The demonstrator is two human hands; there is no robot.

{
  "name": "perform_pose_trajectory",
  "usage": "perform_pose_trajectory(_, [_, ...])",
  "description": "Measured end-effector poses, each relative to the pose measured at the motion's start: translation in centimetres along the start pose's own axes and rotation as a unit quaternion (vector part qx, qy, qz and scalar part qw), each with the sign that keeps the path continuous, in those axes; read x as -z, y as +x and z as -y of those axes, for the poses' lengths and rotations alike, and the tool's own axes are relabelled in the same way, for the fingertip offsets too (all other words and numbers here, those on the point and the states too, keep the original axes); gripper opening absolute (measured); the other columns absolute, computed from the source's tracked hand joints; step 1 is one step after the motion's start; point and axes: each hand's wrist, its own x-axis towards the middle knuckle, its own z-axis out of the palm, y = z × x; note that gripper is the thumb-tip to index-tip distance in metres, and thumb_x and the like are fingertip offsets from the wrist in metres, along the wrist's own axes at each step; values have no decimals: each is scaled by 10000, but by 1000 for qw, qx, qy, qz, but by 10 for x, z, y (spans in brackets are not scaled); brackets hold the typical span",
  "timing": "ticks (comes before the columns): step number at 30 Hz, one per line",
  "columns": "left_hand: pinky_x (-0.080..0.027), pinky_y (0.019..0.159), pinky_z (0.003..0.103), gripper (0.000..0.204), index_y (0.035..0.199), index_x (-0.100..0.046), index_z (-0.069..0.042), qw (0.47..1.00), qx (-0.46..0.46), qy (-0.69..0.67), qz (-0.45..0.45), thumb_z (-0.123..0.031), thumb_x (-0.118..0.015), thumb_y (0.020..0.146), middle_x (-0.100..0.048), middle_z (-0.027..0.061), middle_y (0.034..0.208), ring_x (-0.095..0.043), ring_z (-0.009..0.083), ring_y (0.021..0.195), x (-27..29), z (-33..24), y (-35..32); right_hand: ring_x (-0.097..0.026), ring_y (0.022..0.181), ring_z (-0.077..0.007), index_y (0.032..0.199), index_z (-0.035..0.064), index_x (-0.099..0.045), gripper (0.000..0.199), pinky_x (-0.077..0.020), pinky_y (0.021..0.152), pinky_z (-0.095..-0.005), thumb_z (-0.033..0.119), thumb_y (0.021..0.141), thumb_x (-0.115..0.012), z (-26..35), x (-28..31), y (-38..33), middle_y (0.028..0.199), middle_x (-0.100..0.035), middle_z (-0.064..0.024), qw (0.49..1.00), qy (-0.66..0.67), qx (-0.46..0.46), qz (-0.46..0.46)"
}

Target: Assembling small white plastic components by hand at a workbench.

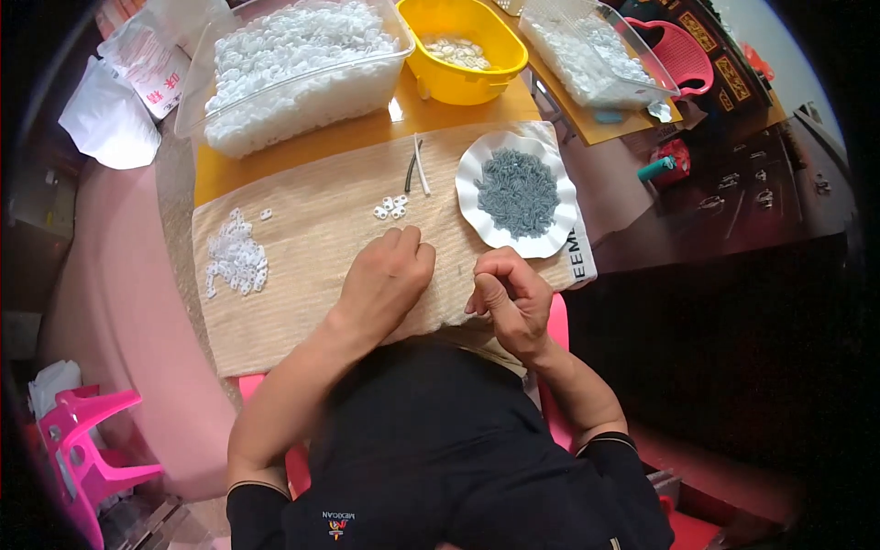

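Note:
My left hand [390,275] rests low over the beige cloth [312,321], its fingers curled together; whatever they may hold is hidden. Just beyond its knuckles lies a small cluster of white pieces with dark holes [391,207]. My right hand [515,301] is closed in a pinch near the cloth's front edge, and I cannot make out anything between its fingertips. Beside it stands a white wavy-rimmed plate [467,188] heaped with small grey pieces [518,194]. A thin white stick [423,170] and a thin black stick [410,171] lie farther back.
A loose pile of white holed pieces [236,255] lies at the cloth's left. Behind are a clear bin [302,101] full of white pieces, a yellow basin [463,87] and another clear bin [596,69]. A pink stool [87,449] stands at lower left.

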Motion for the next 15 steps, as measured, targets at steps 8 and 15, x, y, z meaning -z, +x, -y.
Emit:
perform_pose_trajectory(8, [-504, 713, 310, 53, 755, -588, -19, 997, -49, -5, 52, -39, -561, 713, -554, 108, 817, -580, 233, 819, 13, 12, -5, -516, 594, -89, 951, -32, -544, 92, -496, 578, -237, 58, 957, -528, 0, 3, 2, 917, -522, -76, 1000, 9, -12, -23])
perform_pose_trajectory(15, [-522, 708, 283, 129, 935, -634, 14, 882, 209, -419, -47, 41, -622, 810, -668, 113, 917, -654, 203, 823, 18, -1, -49, -532, 601, -84, 958, -37, -551, 93, -493, 569, -228, 53, 955, -530, -2, -4, 1, 917, -526, -71, 1000, 7, -25, -7])
